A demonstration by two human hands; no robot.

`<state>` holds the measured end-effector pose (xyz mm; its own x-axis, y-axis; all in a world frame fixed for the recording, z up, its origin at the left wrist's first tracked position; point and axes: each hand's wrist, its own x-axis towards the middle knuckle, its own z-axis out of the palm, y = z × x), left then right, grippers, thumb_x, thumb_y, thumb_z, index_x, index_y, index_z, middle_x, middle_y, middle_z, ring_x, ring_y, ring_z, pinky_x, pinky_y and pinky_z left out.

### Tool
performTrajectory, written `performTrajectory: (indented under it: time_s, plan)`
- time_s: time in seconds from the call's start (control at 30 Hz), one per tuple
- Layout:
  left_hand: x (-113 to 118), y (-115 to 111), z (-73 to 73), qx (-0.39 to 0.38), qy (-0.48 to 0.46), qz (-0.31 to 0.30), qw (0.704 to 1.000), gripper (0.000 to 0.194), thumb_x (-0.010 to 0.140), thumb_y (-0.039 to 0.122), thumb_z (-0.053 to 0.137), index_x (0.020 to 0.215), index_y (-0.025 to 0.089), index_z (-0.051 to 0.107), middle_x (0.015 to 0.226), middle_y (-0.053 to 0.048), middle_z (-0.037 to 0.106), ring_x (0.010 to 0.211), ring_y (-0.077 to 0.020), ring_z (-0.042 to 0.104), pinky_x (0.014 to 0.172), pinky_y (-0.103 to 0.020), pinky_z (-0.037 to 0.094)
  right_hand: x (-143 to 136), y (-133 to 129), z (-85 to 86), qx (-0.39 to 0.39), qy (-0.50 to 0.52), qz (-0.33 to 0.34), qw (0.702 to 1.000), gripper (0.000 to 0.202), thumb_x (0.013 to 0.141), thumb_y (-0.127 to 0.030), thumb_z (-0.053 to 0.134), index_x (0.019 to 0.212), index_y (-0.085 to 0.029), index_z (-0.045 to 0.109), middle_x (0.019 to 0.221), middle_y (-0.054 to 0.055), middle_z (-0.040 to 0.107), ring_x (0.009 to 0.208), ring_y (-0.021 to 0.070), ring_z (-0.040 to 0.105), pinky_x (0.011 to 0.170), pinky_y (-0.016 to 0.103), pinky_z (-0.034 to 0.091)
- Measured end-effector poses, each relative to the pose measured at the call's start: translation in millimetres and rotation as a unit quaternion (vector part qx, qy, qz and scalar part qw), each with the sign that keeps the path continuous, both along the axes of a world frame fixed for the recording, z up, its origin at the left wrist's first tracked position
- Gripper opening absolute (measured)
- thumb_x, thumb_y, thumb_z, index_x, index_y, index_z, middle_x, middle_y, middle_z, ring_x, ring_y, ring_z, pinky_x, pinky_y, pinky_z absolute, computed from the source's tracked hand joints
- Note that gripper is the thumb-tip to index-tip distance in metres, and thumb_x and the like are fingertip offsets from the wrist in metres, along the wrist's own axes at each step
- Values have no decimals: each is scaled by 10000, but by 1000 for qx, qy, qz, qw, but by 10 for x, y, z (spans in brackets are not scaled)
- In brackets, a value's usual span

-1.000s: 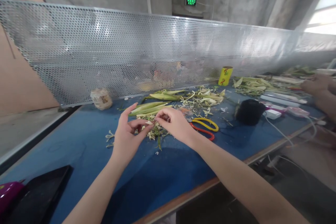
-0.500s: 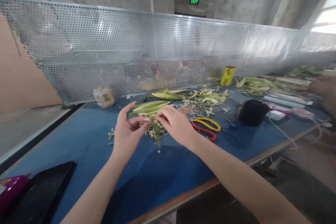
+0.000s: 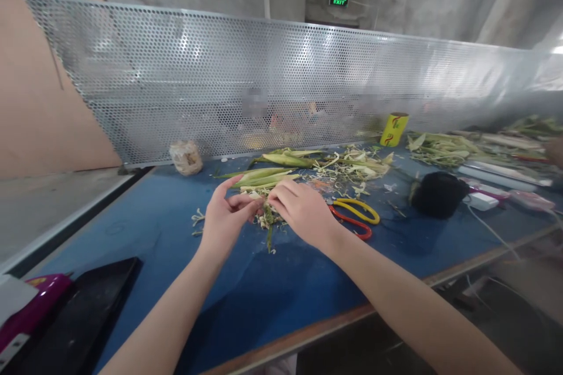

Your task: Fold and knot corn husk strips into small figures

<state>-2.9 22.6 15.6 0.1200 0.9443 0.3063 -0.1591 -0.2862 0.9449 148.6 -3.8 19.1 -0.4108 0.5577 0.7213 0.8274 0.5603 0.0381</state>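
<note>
My left hand (image 3: 229,215) pinches a small pale plant piece between thumb and fingers, with the index finger raised. Close against it, my right hand (image 3: 303,211) has its fingertips pressed together; what they hold is hidden. Below the fingertips is a heap of small pale buds and a green sprig (image 3: 269,235). Just behind the hands, long pale-green leaves (image 3: 268,177) lie on the blue table (image 3: 246,293). Scissors with one yellow and one red handle (image 3: 358,204) rest beside my right wrist, their blades out of sight.
Loose trimmings (image 3: 360,163) and a yellow tube (image 3: 394,129) lie farther back, before a perforated metal screen (image 3: 211,70). A wrapped roll (image 3: 186,157) stands at left. A black tray (image 3: 83,310) and a purple glue gun (image 3: 39,304) occupy the near left; a black object (image 3: 440,194) sits right.
The view has swung slightly left, so things appear farther right. Both hands stay together at the same spot, with small finger movements. The other person's hand at right has mostly left the view.
</note>
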Motion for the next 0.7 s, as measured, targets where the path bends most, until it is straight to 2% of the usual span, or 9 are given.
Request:
performTrajectory:
  time_s: [0.13,0.23,0.33,0.5,0.7]
  plan:
    - [-15,11,-33,1,2,-22,1000,653,590,200,718,1149,124,389,556,37,625,446,-77,526,463,-189,393,5,-15,5,14,29,-22,999,226,879,-161,376,773,-130,572,781,69,584,685,141,516,620,258,391]
    - [-13,4,-38,-4,1,-34,999,645,590,195,718,1143,124,393,557,39,622,458,-77,530,480,-196,406,1,-36,19,16,51,-15,998,213,871,-159,382,763,-145,565,787,71,584,672,138,515,605,258,394]
    - [-6,-2,-34,-28,-26,-46,998,662,576,192,724,1145,122,394,555,44,617,475,-80,538,478,-191,405,-13,-52,21,11,57,25,998,207,879,-179,382,772,-151,558,785,69,585,703,141,520,631,259,406]
    - [-22,1,-53,-114,-61,-124,984,631,573,187,726,1120,109,422,565,35,610,467,-64,517,503,-199,426,-23,-47,-1,1,64,122,990,141,868,-185,432,799,-152,550,830,68,579,777,142,519,714,270,413]
    - [-39,-19,-39,-143,-77,-170,972,587,580,178,731,1099,122,462,557,38,597,451,-53,504,493,-189,419,-3,-17,-27,3,91,169,981,105,827,-225,536,727,-202,563,815,8,633,834,150,526,801,323,367]
